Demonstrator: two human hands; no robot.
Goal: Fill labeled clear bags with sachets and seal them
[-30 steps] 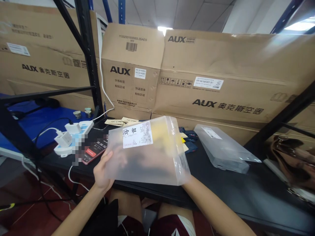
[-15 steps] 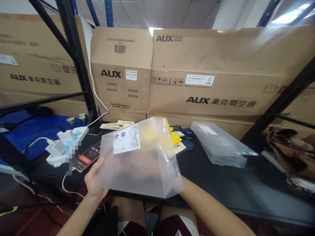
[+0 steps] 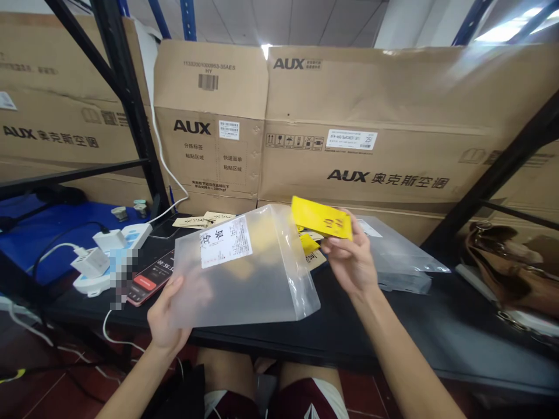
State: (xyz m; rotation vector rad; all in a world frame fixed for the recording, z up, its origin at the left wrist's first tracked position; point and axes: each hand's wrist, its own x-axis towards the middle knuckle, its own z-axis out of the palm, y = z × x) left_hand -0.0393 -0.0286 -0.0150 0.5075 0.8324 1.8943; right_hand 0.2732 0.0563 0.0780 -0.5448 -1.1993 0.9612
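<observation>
Brought right hand (image 3: 353, 262) into view, exposing yellow packet (image 3: 318, 216) pinched in closed fingers; gripping plastic bag (image 3: 262, 297) in closed left hand (image 3: 166, 311).

The translucent rectangular plastic bag (image 3: 251, 299) is frosted, matt across its face, glossy at its creased right end; its white rectangular label (image 3: 226, 241) looks like paper. The flat yellow rectangular packet (image 3: 321, 216) looks smooth. The large brown box (image 3: 393, 105) is matt cardboard; the long black table (image 3: 445, 329) has a dull sheen.
</observation>
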